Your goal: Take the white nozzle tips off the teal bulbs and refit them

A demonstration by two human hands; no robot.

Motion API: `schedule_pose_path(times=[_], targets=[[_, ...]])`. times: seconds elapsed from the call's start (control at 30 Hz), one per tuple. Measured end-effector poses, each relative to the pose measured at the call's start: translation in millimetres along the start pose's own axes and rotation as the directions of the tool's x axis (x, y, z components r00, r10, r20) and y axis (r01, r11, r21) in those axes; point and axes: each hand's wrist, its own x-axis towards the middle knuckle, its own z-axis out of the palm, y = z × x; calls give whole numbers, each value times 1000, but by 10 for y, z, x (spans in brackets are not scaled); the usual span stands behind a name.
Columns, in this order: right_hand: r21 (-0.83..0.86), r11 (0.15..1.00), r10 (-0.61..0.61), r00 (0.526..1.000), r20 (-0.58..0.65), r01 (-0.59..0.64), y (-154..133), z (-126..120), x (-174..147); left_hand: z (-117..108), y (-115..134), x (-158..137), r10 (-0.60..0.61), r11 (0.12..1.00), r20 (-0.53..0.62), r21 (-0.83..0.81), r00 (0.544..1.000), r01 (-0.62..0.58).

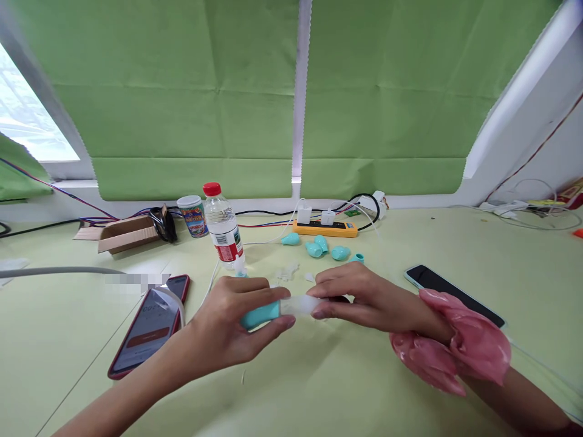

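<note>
My left hand is closed round a teal tube-shaped piece, held level above the table. From its right end extends a translucent whitish sleeve. The fingertips of my right hand pinch the sleeve's far end, and something dark shows partly between those fingers. Just beyond the hands lie several teal bulb-shaped pieces and small clear scraps. Behind my left hand, a small white-and-teal piece stands partly hidden.
A red-capped water bottle and a printed canister stand behind my left hand. Further left is an open cardboard box. A red-edged phone, another phone and an orange power strip with cables surround the hands.
</note>
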Motion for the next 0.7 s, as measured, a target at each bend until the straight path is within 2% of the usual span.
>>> schedule_pose_path(times=[0.17,0.33,0.6,0.7], targets=[[204,979,28,999,-28,-22,64,36,23,-9,18,-31,47,999,-41,16,998,-46],[358,928,112,994,2,-105,104,92,17,-20,39,-37,105,989,-45,106,993,-100],[485,851,215,976,32,-203,169,136,28,34,-27,-18,145,976,-72,174,987,-131],[511,831,252,968,5,-219,133,138,55,56,-63,7,161,976,-134,168,978,-137]])
